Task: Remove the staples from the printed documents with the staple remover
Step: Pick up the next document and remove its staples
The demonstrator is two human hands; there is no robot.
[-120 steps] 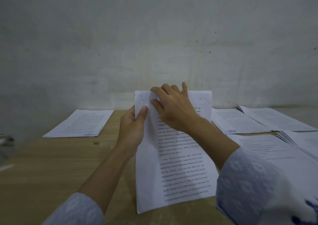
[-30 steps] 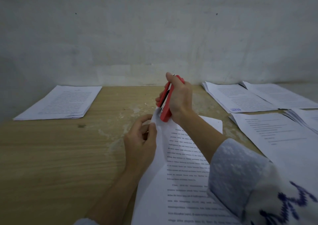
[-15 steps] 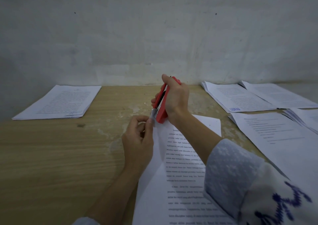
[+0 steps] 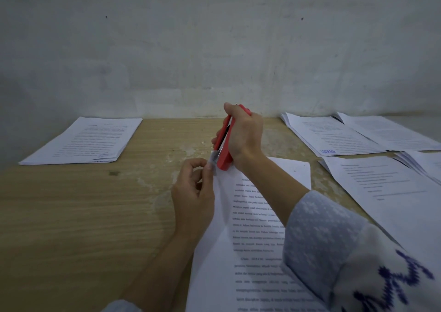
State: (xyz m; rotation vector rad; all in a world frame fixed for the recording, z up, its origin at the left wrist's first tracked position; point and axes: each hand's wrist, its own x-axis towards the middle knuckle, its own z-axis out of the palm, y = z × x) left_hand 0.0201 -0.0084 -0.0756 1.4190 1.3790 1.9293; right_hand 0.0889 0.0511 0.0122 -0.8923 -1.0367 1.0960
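Note:
A printed document (image 4: 253,230) lies in front of me on the wooden table (image 4: 78,216). My left hand (image 4: 193,197) pinches its top left corner between thumb and fingers. My right hand (image 4: 245,135) grips a red staple remover (image 4: 224,144), held nearly upright. Its metal tip touches that pinched corner. The staple itself is too small to see.
One stack of printed pages (image 4: 83,142) lies at the far left of the table. Several more documents (image 4: 334,135) are spread along the right side, up to the wall (image 4: 214,49) behind the table.
Four seconds ago both hands held the document upright. Since then it was laid flat and the right hand brought the red staple remover down to the corner held by the left hand.

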